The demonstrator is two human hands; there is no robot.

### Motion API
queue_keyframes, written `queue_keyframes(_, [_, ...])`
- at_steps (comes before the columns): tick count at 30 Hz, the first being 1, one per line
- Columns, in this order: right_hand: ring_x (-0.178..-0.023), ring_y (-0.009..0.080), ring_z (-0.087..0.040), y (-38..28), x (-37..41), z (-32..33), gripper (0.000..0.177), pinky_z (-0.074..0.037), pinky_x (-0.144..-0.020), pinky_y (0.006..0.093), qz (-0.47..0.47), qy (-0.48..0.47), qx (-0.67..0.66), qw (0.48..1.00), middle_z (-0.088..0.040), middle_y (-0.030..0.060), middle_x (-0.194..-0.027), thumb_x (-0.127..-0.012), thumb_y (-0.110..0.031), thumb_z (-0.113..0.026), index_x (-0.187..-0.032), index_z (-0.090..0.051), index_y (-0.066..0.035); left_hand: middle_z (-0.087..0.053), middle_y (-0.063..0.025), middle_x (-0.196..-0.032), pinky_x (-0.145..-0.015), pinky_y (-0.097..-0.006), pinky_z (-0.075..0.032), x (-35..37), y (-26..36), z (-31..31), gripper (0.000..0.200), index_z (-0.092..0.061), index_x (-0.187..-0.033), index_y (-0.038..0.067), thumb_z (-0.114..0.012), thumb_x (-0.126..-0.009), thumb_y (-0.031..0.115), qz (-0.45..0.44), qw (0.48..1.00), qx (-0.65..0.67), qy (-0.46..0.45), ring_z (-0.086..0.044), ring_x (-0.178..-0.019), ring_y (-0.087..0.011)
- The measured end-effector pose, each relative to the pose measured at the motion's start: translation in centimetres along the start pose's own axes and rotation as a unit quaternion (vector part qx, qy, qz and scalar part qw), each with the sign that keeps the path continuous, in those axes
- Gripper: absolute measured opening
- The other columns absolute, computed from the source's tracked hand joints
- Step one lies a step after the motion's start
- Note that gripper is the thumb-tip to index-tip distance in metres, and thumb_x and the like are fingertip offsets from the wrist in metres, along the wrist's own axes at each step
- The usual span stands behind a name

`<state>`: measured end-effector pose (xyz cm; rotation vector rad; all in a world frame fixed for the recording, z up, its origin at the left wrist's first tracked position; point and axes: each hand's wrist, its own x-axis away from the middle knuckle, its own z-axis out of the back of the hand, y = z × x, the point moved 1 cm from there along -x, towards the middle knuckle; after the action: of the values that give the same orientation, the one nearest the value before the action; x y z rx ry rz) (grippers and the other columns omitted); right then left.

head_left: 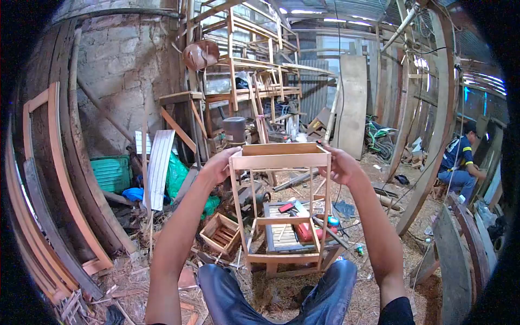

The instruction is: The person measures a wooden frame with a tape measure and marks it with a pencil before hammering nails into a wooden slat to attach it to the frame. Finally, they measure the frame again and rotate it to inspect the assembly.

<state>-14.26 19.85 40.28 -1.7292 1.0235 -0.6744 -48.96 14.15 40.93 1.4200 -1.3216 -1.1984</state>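
A small wooden frame, with a box-like top and slender legs joined by lower rails, stands upright in front of me. My left hand grips its upper left corner. At the upper right corner, my right hand holds the same frame, fingers partly hidden behind it. Through the legs a low slatted work surface shows, bearing a red tool and a hammer-like tool with a red part. An open wooden box lies on the ground to the left.
Wood frames lean at the left, near a green crate. A seated person is at the right beyond a slanted post. Shelving and a motorcycle stand behind. Wood scraps and shavings litter the floor.
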Motion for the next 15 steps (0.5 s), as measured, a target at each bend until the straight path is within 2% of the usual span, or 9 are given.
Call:
queue_keyframes(1, [-0.073,0.0186,-0.062,-0.6,0.8,-0.9,0.029,-0.056,-0.06,0.029,0.008,0.039,0.052,0.998,-0.061,0.0122,-0.084,-0.092,-0.028,-0.053,-0.099,-0.057,-0.001,-0.064,-0.0033,-0.074,-0.039,-0.0206,-0.049,0.6,0.3,-0.7,0.026,-0.06,-0.1,0.003,-0.049,-0.094,0.026,-0.003,1.0,0.0,-0.007,-0.059,-0.052,-0.0114])
queue_keyframes(3, [-0.076,0.0192,-0.063,-0.8,0.7,-0.7,0.028,-0.057,-0.063,0.0297,0.005,0.024,0.014,1.0,-0.061,0.0121,-0.087,-0.091,-0.022,-0.056,-0.105,-0.056,0.002,-0.064,-0.0035,-0.076,-0.04,-0.0206,-0.049,1.3,0.8,-1.1,0.026,-0.059,-0.104,0.003,-0.05,-0.094,0.026,-0.006,0.999,0.035,0.007,-0.06,-0.054,-0.0102])
queue_keyframes(4, [-0.076,0.0191,-0.063,-0.6,0.3,-0.9,0.026,-0.057,-0.065,0.0291,0.023,-0.008,-0.027,0.999,-0.062,0.0114,-0.088,-0.09,-0.017,-0.056,-0.107,-0.056,0.002,-0.065,-0.0047,-0.08,-0.045,-0.0222,-0.052,1.2,1.2,-0.7,0.028,-0.057,-0.108,0.003,-0.049,-0.094,0.026,-0.008,0.997,0.034,-0.068,-0.061,-0.058,-0.0105])
queue_keyframes(5, [-0.076,0.0191,-0.063,-0.4,-0.1,-0.9,0.025,-0.056,-0.067,0.0285,0.04,-0.042,-0.068,0.996,-0.062,0.0107,-0.089,-0.089,-0.013,-0.056,-0.109,-0.055,0.002,-0.064,-0.0056,-0.084,-0.051,-0.0228,-0.053,1.3,0.6,-0.3,0.029,-0.057,-0.107,0.002,-0.048,-0.095,0.026,-0.016,1.0,0.0,0.002,-0.061,-0.06,-0.0118])
queue_keyframes(6, [-0.075,0.0182,-0.061,-0.3,-0.1,-1.0,0.025,-0.055,-0.069,0.0275,0.036,-0.04,-0.096,0.994,-0.062,0.0096,-0.091,-0.088,-0.005,-0.054,-0.111,-0.054,0.004,-0.064,-0.0064,-0.085,-0.052,-0.024,-0.053,1.2,0.4,-0.2,0.029,-0.058,-0.106,0.002,-0.047,-0.096,0.027,-0.016,1.0,-0.022,0.008,-0.061,-0.061,-0.0134])
queue_keyframes(9, [-0.076,0.017,-0.06,-0.1,-0.2,-1.4,0.024,-0.054,-0.069,0.0273,0.092,-0.11,-0.072,0.987,-0.061,0.009,-0.092,-0.089,-0.004,-0.052,-0.111,-0.053,0.005,-0.064,-0.007,-0.085,-0.055,-0.0273,-0.053,1.4,0.2,-0.1,0.031,-0.059,-0.104,0.002,-0.045,-0.096,0.029,-0.04,0.996,-0.069,0.03,-0.061,-0.062,-0.0154])
queue_keyframes(11, [-0.078,0.0154,-0.06,-0.4,-0.7,-2.0,0.027,-0.053,-0.07,0.0273,0.109,-0.098,-0.061,0.987,-0.062,0.0092,-0.095,-0.09,-0.005,-0.051,-0.115,-0.051,0.006,-0.063,-0.0069,-0.083,-0.055,-0.0293,-0.052,1.4,-0.1,-0.2,0.032,-0.059,-0.103,0.003,-0.045,-0.096,0.031,-0.058,0.993,-0.093,0.048,-0.061,-0.062,-0.0158])
queue_keyframes(13, [-0.077,0.0144,-0.059,-1.7,0.4,-3.7,0.029,-0.053,-0.07,0.0261,0.134,-0.053,-0.016,0.989,-0.063,0.01,-0.098,-0.091,-0.008,-0.049,-0.117,-0.05,0.006,-0.061,-0.0059,-0.079,-0.056,-0.0313,-0.051,0.9,0.2,-0.2,0.034,-0.06,-0.101,0.003,-0.044,-0.096,0.033,-0.138,0.985,-0.091,0.056,-0.058,-0.06,-0.0154])
queue_keyframes(15, [-0.075,0.0143,-0.059,-2.4,0.0,-3.9,0.03,-0.053,-0.07,0.0254,0.141,-0.055,0.001,0.989,-0.064,0.0119,-0.102,-0.094,-0.013,-0.046,-0.115,-0.051,0.007,-0.059,-0.0042,-0.077,-0.055,-0.0307,-0.048,0.6,0.8,-0.2,0.036,-0.061,-0.099,0.003,-0.048,-0.094,0.037,-0.136,0.985,-0.064,0.088,-0.053,-0.057,-0.0132])
